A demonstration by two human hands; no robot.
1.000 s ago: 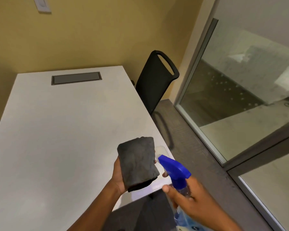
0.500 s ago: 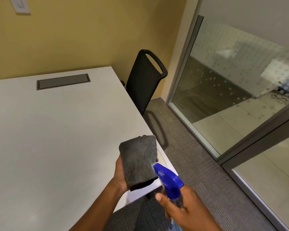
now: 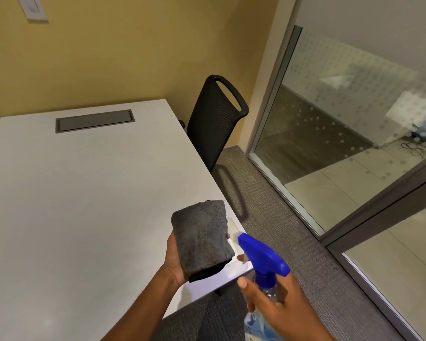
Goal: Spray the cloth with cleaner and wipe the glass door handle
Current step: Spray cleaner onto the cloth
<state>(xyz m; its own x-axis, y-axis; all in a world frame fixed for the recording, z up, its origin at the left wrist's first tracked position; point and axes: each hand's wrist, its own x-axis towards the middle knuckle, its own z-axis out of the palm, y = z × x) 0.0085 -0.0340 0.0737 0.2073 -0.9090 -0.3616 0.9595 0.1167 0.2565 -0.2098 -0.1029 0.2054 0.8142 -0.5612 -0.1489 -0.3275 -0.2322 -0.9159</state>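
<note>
Now, with my left hand [image 3: 174, 258] gripping the folded dark grey cloth [image 3: 202, 238] and my right hand [image 3: 278, 303] clasping the blue-nozzled clear spray bottle [image 3: 262, 263], I'd aim the nozzle squarely at the fabric.

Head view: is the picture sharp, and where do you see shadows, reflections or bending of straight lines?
Head view: mostly sharp; the grey cloth and spray bottle are clear. The chair casts a shadow on the carpet. The glass wall shows hazy reflections. The wide lens tilts the door frame.

White surface [image 3: 71, 193] with grey hatch [image 3: 95, 120]; black chair [image 3: 214, 119] beside it, on grey carpet [image 3: 280, 230].
</note>
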